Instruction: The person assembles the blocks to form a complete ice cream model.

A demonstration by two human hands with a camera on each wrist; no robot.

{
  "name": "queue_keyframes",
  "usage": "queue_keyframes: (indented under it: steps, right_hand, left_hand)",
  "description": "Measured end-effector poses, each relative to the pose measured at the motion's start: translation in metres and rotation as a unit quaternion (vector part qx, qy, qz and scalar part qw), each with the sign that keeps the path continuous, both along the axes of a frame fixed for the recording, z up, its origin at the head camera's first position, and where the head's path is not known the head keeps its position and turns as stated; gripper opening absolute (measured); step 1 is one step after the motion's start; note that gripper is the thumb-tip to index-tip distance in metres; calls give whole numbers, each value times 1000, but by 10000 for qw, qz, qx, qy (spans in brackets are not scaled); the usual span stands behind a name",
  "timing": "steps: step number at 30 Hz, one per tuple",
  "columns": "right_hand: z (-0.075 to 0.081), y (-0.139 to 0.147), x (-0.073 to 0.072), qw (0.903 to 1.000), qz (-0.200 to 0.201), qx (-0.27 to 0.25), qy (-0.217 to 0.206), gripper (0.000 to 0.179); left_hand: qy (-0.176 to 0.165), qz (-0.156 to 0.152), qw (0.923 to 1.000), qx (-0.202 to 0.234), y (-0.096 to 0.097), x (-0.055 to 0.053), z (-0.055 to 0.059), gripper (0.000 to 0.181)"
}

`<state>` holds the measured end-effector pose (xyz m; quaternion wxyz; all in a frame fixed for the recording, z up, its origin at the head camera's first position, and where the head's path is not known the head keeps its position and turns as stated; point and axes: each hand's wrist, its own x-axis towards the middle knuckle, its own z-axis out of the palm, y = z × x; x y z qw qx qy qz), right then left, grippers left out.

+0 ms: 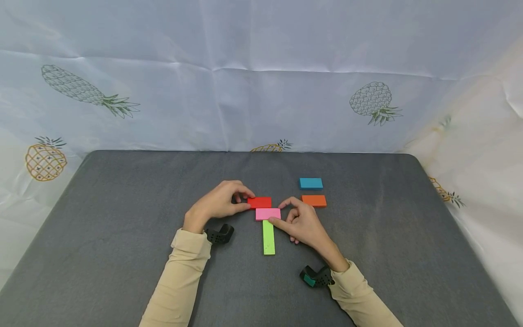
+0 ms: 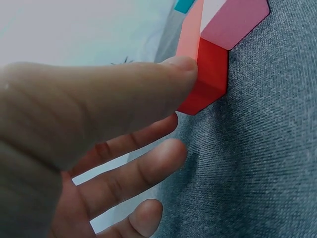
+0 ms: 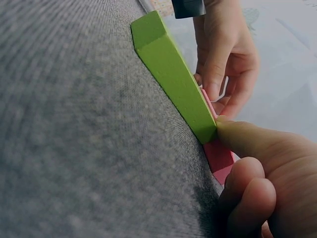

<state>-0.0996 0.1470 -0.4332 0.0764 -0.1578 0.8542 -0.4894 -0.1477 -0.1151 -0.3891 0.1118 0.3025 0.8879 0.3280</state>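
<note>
My left hand [image 1: 222,200] pinches the left end of a flat red block [image 1: 260,201] between thumb and index finger. In the left wrist view the thumb lies on the near edge of the red block [image 2: 210,74], with the other fingers spread below. A pink block [image 1: 265,212] sits against the red one's near side, shifted slightly right. My right hand [image 1: 304,223] holds it, thumb at the near edge and index finger at the far right corner. A lime-green block [image 1: 268,238] stretches lengthwise toward me from the pink block. Its end meets the pink block [image 3: 220,156] beside my right thumb.
Right of the hands, an orange block [image 1: 313,201] lies on the grey cloth-covered table [image 1: 388,236], with a blue block [image 1: 311,184] behind it. A pale curtain [image 1: 261,104] with printed pineapples hangs along the table's back edge. Each wrist wears a black camera.
</note>
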Motion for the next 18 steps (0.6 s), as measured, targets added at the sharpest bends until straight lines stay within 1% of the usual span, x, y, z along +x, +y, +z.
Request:
queue_keyframes:
  steps: [10, 18]
  right_hand:
    - [1, 0, 0, 10000, 17, -20, 6, 35]
    - [0, 0, 0, 10000, -15, -50, -68, 36]
  left_hand:
    - [-27, 24, 10000, -65, 3, 0, 0, 23]
    - [7, -1, 10000, -42, 5, 0, 0, 22]
